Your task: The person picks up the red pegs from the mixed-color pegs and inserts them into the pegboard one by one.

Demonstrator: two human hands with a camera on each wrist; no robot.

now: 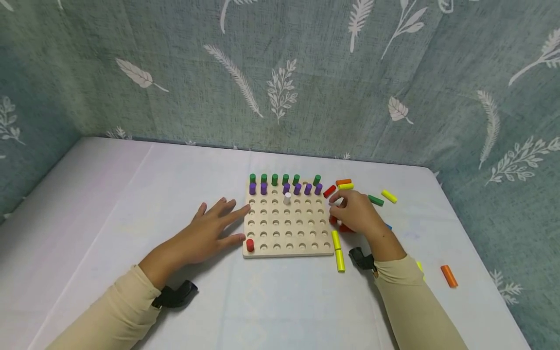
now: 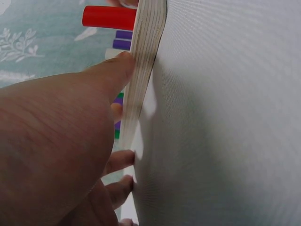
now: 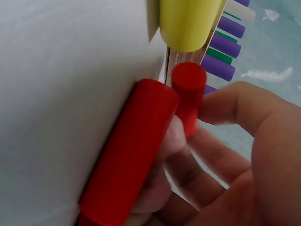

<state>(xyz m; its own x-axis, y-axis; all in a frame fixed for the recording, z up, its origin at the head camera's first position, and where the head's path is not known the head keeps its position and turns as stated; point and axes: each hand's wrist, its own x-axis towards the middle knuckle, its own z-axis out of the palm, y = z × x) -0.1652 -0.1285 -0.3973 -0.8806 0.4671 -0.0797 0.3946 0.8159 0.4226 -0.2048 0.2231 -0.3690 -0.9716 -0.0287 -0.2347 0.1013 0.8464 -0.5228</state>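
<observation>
A wooden pegboard (image 1: 288, 253) lies flat on the white-covered table. Green pegs (image 1: 274, 180) line its back row, purple pegs (image 1: 297, 189) the row in front. A white peg (image 1: 287, 198) stands before the purple ones, and a red peg (image 1: 250, 245) is in the front left corner hole. My left hand (image 1: 210, 231) has its fingers spread, with thumb and index finger touching the board's left edge. Off the board's right side, my right hand (image 1: 356, 211) pinches another red peg (image 3: 189, 89) between thumb and finger. A further red peg (image 3: 129, 153) lies beside those fingers.
Two yellow pegs (image 1: 340, 261) lie end to end by the board's front right corner. Loose red (image 1: 329, 191), orange (image 1: 343, 182), green (image 1: 376, 200) and yellow pegs (image 1: 389, 196) surround the right hand. An orange peg (image 1: 449, 276) sits farther right. A leaf-patterned cloth (image 1: 175, 97) hangs behind.
</observation>
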